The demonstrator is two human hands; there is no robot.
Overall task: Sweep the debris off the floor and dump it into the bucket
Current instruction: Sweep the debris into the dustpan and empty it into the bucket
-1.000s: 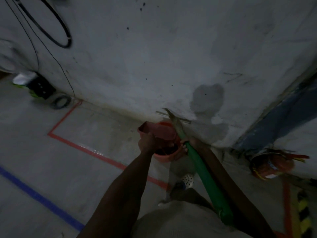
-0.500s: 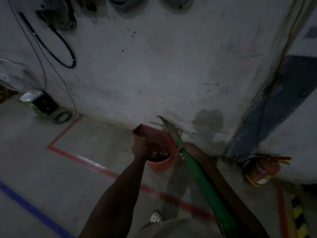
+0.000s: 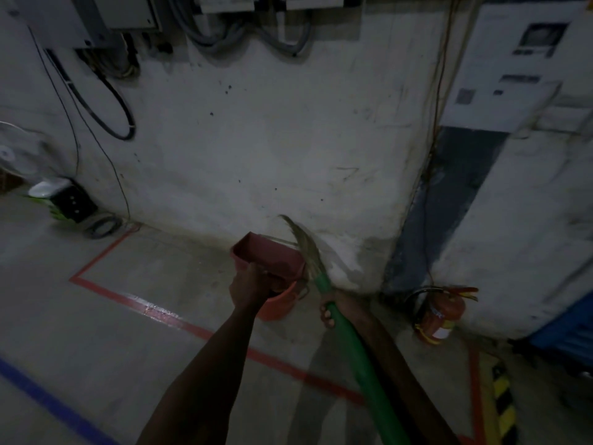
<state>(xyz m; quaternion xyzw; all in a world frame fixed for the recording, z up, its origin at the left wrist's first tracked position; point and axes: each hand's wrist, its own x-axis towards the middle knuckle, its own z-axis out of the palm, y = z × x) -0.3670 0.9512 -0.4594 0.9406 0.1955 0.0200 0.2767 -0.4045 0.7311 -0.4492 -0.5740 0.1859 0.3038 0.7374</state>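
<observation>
An orange-red bucket [image 3: 279,303] stands on the concrete floor at the foot of the wall. My left hand [image 3: 248,284] grips a reddish dustpan [image 3: 266,255] and holds it tilted over the bucket's mouth, covering most of the opening. My right hand [image 3: 333,305] is closed around the green handle of a broom [image 3: 359,361]. The broom's straw bristles [image 3: 305,240] point up against the wall, just right of the dustpan. What lies inside the bucket is hidden.
A red fire extinguisher [image 3: 444,311] stands by the corner to the right. Red tape lines [image 3: 167,314] and a blue line [image 3: 48,401] cross the floor. A black box [image 3: 72,202] and coiled cable [image 3: 104,227] sit at the left wall. Cables hang from wall boxes above.
The view has tilted upward, showing more wall. My right hand has slid down the broom handle, away from the bucket rim. The dustpan stays tilted over the bucket.
</observation>
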